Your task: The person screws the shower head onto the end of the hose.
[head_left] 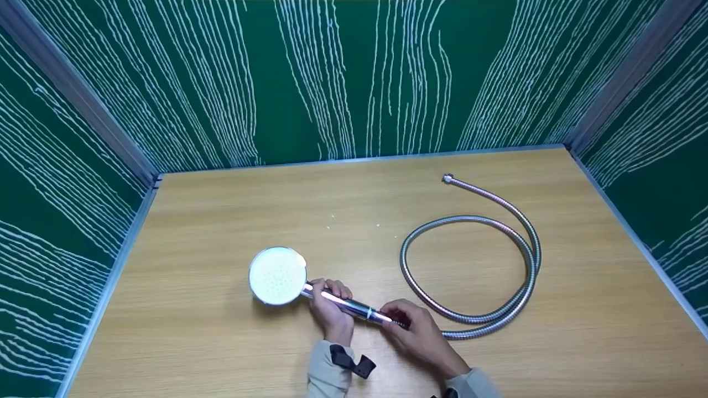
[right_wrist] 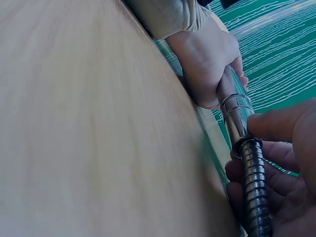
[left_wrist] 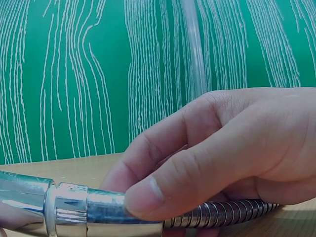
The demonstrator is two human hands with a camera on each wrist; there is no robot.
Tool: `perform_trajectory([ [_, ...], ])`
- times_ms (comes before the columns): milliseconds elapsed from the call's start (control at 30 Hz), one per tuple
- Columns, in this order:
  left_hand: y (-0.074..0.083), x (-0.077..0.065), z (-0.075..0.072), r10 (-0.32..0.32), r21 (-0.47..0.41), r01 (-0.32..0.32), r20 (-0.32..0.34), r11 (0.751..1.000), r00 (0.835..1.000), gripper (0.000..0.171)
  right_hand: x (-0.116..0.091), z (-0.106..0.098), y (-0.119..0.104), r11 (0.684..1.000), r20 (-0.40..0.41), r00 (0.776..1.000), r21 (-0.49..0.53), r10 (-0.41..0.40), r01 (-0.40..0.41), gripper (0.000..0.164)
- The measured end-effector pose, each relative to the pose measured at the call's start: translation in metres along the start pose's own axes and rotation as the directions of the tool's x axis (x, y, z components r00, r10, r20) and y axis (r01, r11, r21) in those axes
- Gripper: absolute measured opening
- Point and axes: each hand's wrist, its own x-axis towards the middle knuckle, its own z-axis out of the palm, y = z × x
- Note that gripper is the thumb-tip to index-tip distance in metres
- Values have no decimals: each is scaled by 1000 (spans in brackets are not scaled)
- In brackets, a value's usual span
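A chrome shower head (head_left: pixel 277 276) with a round white face points up at the left of the hands. My left hand (head_left: pixel 332 312) grips its shiny handle (head_left: pixel 352 307). At the handle's lower end, my right hand (head_left: pixel 416 333) pinches the smooth metal connector (left_wrist: pixel 111 213) of the ribbed metal hose between thumb and fingers. In the right wrist view the connector lines up with the handle, and the ribbed hose (right_wrist: pixel 256 192) runs down past the right fingers. Most of the hose (head_left: pixel 470 319) lies looped on the table to the right.
The hose's free end, with a metal nut (head_left: pixel 447 178), lies toward the back of the wooden table (head_left: pixel 221 210). A few tiny white specks are scattered mid-table. Green panels (head_left: pixel 359 83) with white wavy lines and grey frame posts enclose the back and sides.
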Motion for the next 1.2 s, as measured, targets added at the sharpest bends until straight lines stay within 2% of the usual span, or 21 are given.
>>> perform_trajectory([
  [100,0,0,0,-5,5,5,-2,1000,1000,23,0,0,1,1000,-3,1000,-4,-15,15,14],
  [433,-1,1,0,-5,4,5,6,1000,1000,24,0,2,2,1000,-22,1000,-17,-19,19,29],
  [800,1,1,1,-7,-22,7,-1,1000,1000,24,1,0,-2,1000,-9,1000,-17,23,-24,24],
  [1033,1,0,1,-18,-2,18,-3,1000,1000,24,0,2,2,999,-22,999,-22,-42,41,19],
  [1200,0,0,0,-18,-2,18,-1,1000,1000,23,0,3,4,998,-28,998,-42,-47,46,18],
])
